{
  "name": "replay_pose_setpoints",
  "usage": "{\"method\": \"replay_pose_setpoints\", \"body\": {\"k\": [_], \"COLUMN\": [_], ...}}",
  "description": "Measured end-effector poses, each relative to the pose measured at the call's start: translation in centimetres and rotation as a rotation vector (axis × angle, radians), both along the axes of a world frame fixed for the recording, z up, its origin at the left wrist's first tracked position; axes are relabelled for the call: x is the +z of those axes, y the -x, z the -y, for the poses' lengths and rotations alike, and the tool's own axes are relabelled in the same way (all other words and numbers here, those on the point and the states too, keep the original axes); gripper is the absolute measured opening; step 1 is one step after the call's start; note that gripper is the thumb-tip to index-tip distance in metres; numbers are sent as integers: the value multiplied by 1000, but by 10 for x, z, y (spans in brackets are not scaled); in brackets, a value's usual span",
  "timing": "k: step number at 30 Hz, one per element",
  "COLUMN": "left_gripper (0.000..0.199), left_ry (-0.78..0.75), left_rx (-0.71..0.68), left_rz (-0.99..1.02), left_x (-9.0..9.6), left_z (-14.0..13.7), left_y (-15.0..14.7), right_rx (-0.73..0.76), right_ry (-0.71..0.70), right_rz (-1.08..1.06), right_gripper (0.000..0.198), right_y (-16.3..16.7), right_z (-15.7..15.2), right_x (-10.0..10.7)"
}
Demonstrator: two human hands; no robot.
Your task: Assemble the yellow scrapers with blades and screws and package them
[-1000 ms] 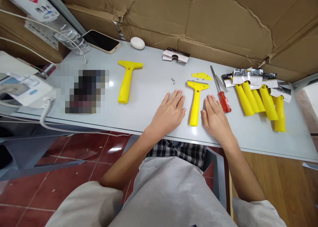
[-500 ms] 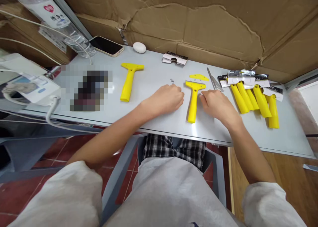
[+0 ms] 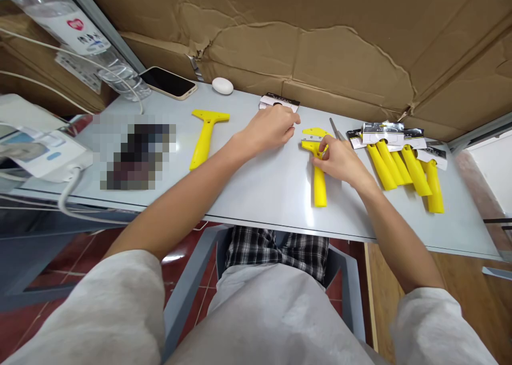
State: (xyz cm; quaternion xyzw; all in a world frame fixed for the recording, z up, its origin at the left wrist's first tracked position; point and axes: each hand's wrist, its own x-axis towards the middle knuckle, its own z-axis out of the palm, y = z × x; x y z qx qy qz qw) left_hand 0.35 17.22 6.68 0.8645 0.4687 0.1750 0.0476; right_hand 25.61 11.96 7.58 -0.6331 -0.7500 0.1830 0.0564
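My right hand point(image 3: 339, 160) is closed on the neck of a yellow scraper point(image 3: 319, 186), just below its wide head, with the handle pointing toward me on the table. Against the top of the head lie a metal blade strip point(image 3: 310, 138) and a yellow cover plate point(image 3: 314, 131). To the left, my left hand point(image 3: 272, 126) is held over the table with its fingers curled. Whatever those fingers hold, if anything, is hidden. The spot where tiny screws lay is covered by this hand. Metal tweezers point(image 3: 335, 128) lie partly behind my right hand.
A second yellow scraper point(image 3: 204, 138) lies to the left. Several yellow handles point(image 3: 416, 168) with packaging cards lie at the right. Along the back are a folded card point(image 3: 280, 101), a white egg-shaped object point(image 3: 222, 86), a phone point(image 3: 170, 82) and a bottle point(image 3: 86, 40). Cardboard point(image 3: 256, 56) walls the back.
My right hand has moved left and taken hold of the scraper, whose handle has turned slightly. My left hand has moved forward over the small screws. The camera view has shifted slightly.
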Motion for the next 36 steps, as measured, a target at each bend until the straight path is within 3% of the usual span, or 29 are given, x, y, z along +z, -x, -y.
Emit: {"method": "replay_pose_setpoints", "body": {"k": [7,11,14,18,22,27,29,33,36], "left_gripper": [51,45,40,41,21,15,13,11,12], "left_ry": [-7,11,112,509,861,943,956,983,988], "left_rx": [-6,-53,-39,55,95,144,154,211,258], "left_rz": [44,164,423,941,1208,1265,1267,1216,1195], "left_x": [-20,-30,-29,-19,-11,-14,-15,-14,-14], "left_z": [3,5,8,17,23,23,23,25,26], "left_y": [0,0,-8,-20,-25,-26,-27,-30,-31], "right_rx": [-124,-161,-109,-19,27,-6,-36,-137,-126], "right_ry": [28,60,113,292,468,500,437,167,57], "right_rz": [-370,-716,-978,-1129,-1167,-1171,-1092,-811,-586], "right_gripper": [34,56,72,75,84,83,72,55,44], "right_y": [-26,-34,-30,-20,-16,-22,-27,-38,-43], "right_z": [-2,-6,-3,3,2,-7,-9,-17,-31], "right_x": [-2,-7,-4,-4,-14,-23,-19,-1,9]}}
